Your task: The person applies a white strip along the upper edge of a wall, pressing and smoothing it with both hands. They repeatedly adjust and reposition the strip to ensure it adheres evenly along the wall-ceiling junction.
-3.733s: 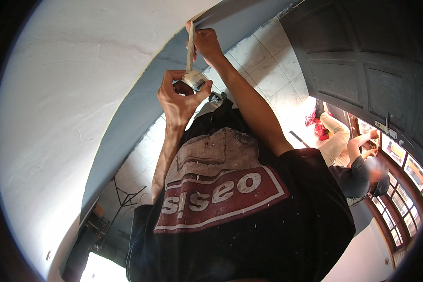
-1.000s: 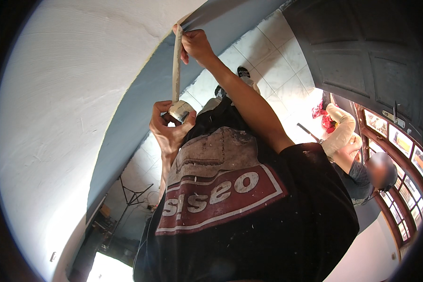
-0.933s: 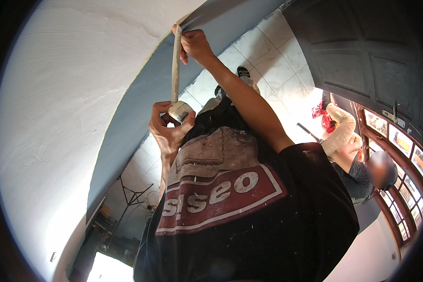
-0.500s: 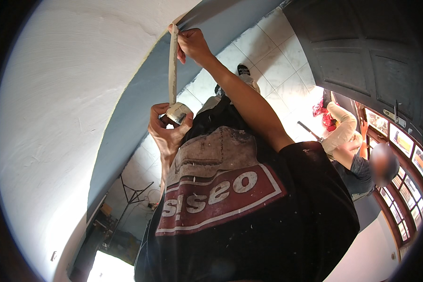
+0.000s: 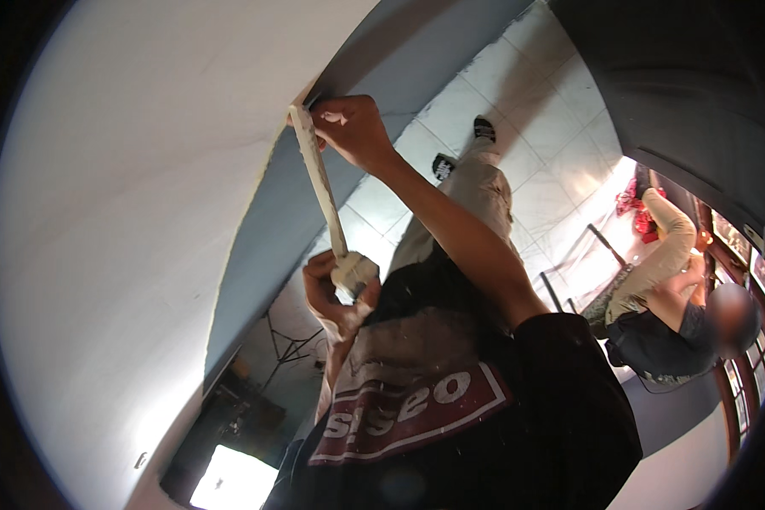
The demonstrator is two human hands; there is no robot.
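Observation:
My left hand [image 5: 321,293] holds a cream roll of masking tape [image 5: 356,274] in front of my shirt, fingers curled round it. From the roll a taut strip of tape [image 5: 324,191] runs up to my right hand [image 5: 354,129]. That hand is closed, its fingertips at the strip's upper end by the wall, partly hidden from view. Both hands are close to where the white upper wall [image 5: 144,187] meets the blue-grey lower wall [image 5: 255,255]. A thin yellowish line follows that border.
Pale tiles [image 5: 527,110] cover the floor beneath my feet. To the right, another person [image 5: 663,331] is bent beside a window with dark wooden bars, near red cloth [image 5: 642,217]. A dark panelled door [image 5: 697,93] fills the upper right. A thin black stand [image 5: 289,348] is at lower left.
Both hands have come lower in the view, still joined by the tape strip. The strip now slants more. My head view has shifted, showing more of my legs and the floor.

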